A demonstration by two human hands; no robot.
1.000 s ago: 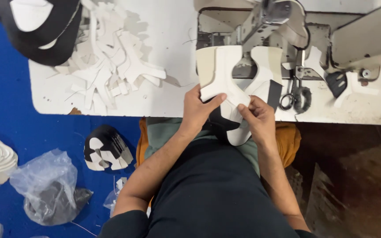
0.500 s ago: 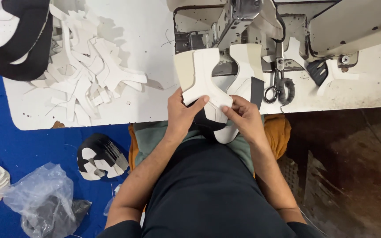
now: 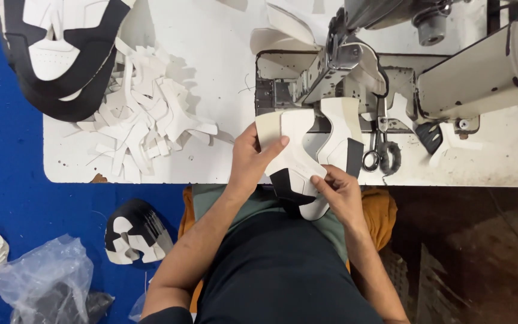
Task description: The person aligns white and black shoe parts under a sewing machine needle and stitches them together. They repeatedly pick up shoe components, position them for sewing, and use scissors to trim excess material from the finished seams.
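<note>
A white and black shoe upper piece point(image 3: 307, 153) lies at the front edge of the white sewing table point(image 3: 211, 48), just before the sewing machine point(image 3: 391, 66). My left hand point(image 3: 252, 161) grips its left side, thumb across the white panel. My right hand point(image 3: 338, 191) pinches its lower end near the black patch, over my lap. Both hands hold the same piece. The upper's far end reaches toward the machine's presser foot.
Scissors point(image 3: 380, 153) lie right of the piece. A heap of white cut strips point(image 3: 145, 129) sits at the left. Stacked black and white uppers point(image 3: 61, 54) rest far left. On the blue floor lie another upper point(image 3: 134, 233) and a plastic bag point(image 3: 46, 282).
My head has moved closer and the view has shifted. Both hands have kept hold of the upper and turned it slightly on the table edge.
</note>
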